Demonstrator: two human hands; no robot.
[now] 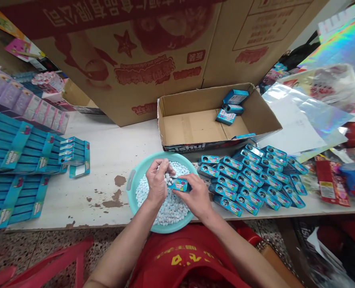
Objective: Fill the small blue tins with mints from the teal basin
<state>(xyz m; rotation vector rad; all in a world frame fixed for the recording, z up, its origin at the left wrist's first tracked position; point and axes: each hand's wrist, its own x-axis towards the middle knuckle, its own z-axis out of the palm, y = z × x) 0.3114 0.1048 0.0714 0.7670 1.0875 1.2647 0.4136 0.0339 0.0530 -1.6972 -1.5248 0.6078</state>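
Observation:
A round teal basin (131,200) full of small pale candies (171,210) stands at the table's front edge. Above it, my right hand (196,194) holds a small blue candy box (179,184) on its side. My left hand (158,180) is closed round some pale candies at the left end of that box. Many similar blue boxes (251,176) stand in rows to the right of the basin. Behind them is an open cardboard tray (192,128) with several blue boxes (236,97) at its right end.
A large printed carton (165,60) stands upright behind the tray. Stacked blue display packs (15,160) and purple boxes (24,98) fill the left side. Plastic sheets (312,108) and red packets (330,180) lie at the right.

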